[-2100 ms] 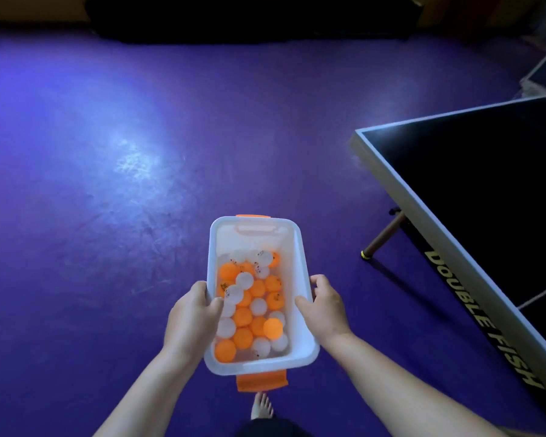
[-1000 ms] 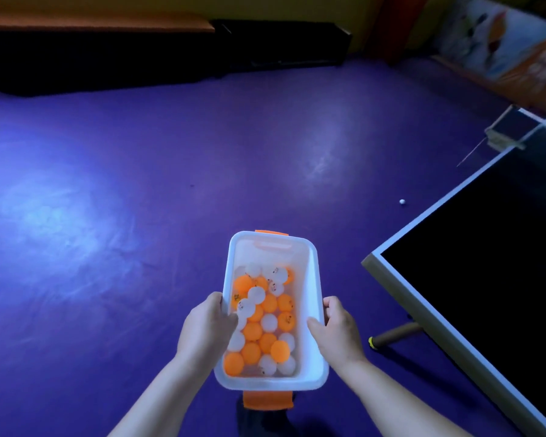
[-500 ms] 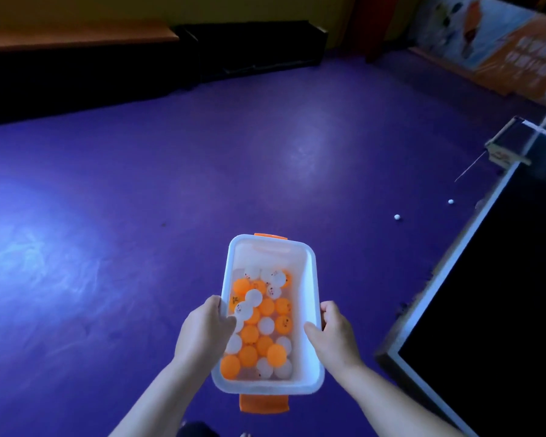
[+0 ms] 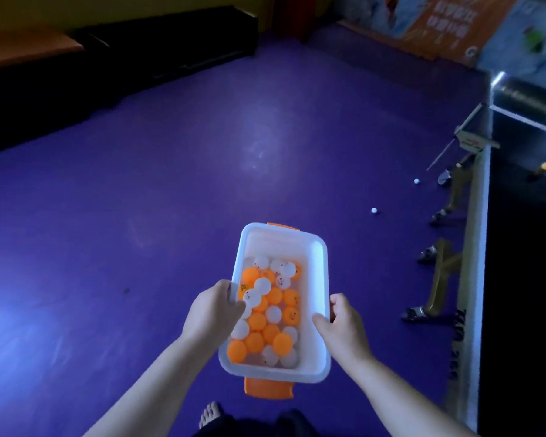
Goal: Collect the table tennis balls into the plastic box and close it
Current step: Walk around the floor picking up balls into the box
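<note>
Table tennis balls [image 4: 267,313] (orange and white) fill the lidless plastic box [image 4: 317,298], gripped at its long rims by the left hand [image 4: 213,310] and right hand [image 4: 342,323] above the purple floor [image 4: 139,200]; two white balls [image 4: 374,211] lie near the table [image 4: 483,247].

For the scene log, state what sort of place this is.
Probably an indoor table tennis hall: a table tennis table stands at right, two loose white balls lie on the purple floor, and the plastic box holds orange and white table tennis balls.
</note>
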Available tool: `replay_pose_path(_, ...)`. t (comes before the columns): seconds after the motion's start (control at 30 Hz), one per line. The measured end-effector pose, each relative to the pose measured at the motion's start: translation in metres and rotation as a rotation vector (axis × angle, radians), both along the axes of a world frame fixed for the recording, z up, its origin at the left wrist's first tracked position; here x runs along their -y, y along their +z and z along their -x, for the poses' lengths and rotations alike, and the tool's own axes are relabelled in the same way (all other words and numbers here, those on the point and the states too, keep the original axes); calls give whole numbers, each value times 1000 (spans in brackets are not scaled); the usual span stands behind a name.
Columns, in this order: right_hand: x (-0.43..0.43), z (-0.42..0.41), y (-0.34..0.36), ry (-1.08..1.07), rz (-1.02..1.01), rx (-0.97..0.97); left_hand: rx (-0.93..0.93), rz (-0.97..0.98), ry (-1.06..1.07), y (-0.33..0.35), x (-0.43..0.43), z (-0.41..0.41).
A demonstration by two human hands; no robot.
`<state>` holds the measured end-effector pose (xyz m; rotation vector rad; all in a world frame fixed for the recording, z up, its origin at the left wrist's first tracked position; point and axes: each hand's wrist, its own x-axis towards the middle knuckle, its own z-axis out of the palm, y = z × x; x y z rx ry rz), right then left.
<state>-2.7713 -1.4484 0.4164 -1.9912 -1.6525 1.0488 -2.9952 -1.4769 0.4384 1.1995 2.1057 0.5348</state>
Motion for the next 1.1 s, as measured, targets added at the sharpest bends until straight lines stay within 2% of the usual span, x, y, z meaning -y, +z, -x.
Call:
replay_pose_path(0.23,-83,0,-8,-219,17,-15,38,15,-201,-9,-120,3)
replay_pose_path(0.4,-168,-14,-21,-287,18,-74,33,49,-281,-14,-218,-12)
replay_pose_path(0.63,-324,-31,-16,-285,15,-142,-3,63,-258,2,-374,-35)
replay_pose_path(0.9,-489,-41,-8,-229,1,-94,61,49,-197,-1,-524,-41)
replay_pose_path(1.1,-609,-34,-15,-296,-33,-62,27,2,-290,-12,-662,-34)
